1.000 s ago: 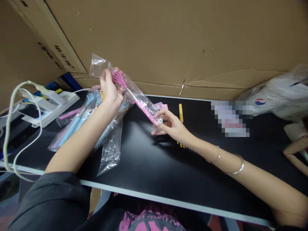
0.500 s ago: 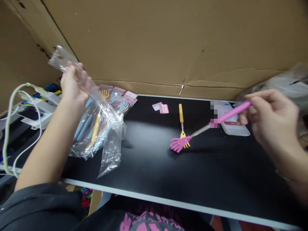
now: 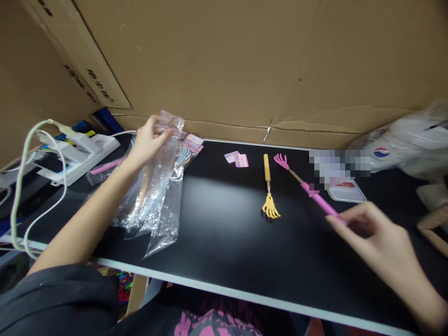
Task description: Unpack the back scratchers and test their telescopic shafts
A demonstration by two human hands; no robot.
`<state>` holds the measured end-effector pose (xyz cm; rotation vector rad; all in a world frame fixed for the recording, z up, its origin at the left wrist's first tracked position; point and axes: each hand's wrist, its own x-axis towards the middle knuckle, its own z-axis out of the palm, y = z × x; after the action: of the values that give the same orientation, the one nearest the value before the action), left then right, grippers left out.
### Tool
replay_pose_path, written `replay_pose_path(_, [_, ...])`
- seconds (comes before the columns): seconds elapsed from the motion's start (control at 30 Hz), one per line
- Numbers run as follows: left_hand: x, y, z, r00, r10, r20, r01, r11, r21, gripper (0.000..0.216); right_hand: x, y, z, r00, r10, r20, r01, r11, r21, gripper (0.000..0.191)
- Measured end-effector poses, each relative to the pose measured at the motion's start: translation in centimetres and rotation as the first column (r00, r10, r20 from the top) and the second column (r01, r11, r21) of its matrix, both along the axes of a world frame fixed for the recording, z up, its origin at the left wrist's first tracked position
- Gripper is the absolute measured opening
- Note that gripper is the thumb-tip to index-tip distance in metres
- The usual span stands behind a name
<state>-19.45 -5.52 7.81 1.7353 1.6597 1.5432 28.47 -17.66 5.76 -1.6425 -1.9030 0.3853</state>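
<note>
Between the fingers of my right hand (image 3: 380,238) is the handle end of a pink back scratcher (image 3: 324,204). Its small hand-shaped head points away to the upper left. My left hand (image 3: 153,137) pinches the top of a clear plastic bag (image 3: 167,205), which hangs over a pile of bagged back scratchers (image 3: 145,184) in blue and yellow. A yellow back scratcher (image 3: 267,172) lies in the middle of the black table, its head towards me. Two small printed cards (image 3: 241,160) overlap just left of its handle.
At the left are a white power strip (image 3: 84,158) and a pale cable (image 3: 16,186). A phone (image 3: 347,192) lies at the right, partly blurred out, near a white plastic bag (image 3: 399,144). Cardboard (image 3: 245,60) stands along the table's back edge.
My left hand has come down and to the right with the clear bag. My right hand has lowered, and the pink back scratcher's head has swung up, away from the yellow one.
</note>
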Motion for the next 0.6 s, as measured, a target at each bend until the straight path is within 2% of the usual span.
replay_pose_path(0.07, [-0.4,0.0,-0.3,0.953,0.039,-0.3,-0.064,0.995,-0.077,0.048,-0.6,0.1,-0.4,0.962,0.161,0.222,-0.147,0.986,-0.079,0.027])
replay_pose_path(0.13, [-0.6,-0.4,-0.3,0.878,0.037,-0.478,-0.124,0.981,-0.153,0.054,-1.9,0.6,0.2,0.892,0.296,0.341,-0.264,0.955,-0.138,0.028])
replay_pose_path(0.2, [-0.7,-1.3,-0.1,0.776,0.038,-0.629,-0.178,0.971,-0.16,0.058,-3.9,1.5,1.5,0.851,0.356,0.387,-0.341,0.934,-0.109,0.027])
replay_pose_path(0.33, [-0.3,-4.9,0.4,0.557,0.092,-0.826,-0.247,0.967,-0.059,0.059,-9.7,3.9,4.0,0.815,0.446,0.368,-0.462,0.885,-0.05,0.021])
replay_pose_path(0.4, [-0.1,-7.0,0.3,0.476,0.091,-0.875,-0.261,0.965,-0.041,0.059,-13.3,5.3,3.9,0.79,0.56,0.251,-0.553,0.827,-0.101,0.019])
replay_pose_path(0.5, [0.5,-9.3,-0.6,0.419,0.04,-0.907,-0.205,0.977,-0.051,0.056,-18.7,7.4,2.2,0.723,0.687,-0.075,-0.685,0.699,-0.206,0.024])
replay_pose_path(0.53, [0.8,-9.8,-1.0,0.415,0.024,-0.91,-0.178,0.982,-0.055,0.056,-20.5,8.0,1.5,0.697,0.69,-0.194,-0.714,0.643,-0.276,0.028])
replay_pose_path(0.6, [1.5,-10.0,-1.7,0.422,-0.005,-0.907,-0.135,0.989,-0.068,0.055,-23.6,8.9,0.3,0.677,0.58,-0.453,-0.736,0.547,-0.399,0.037])
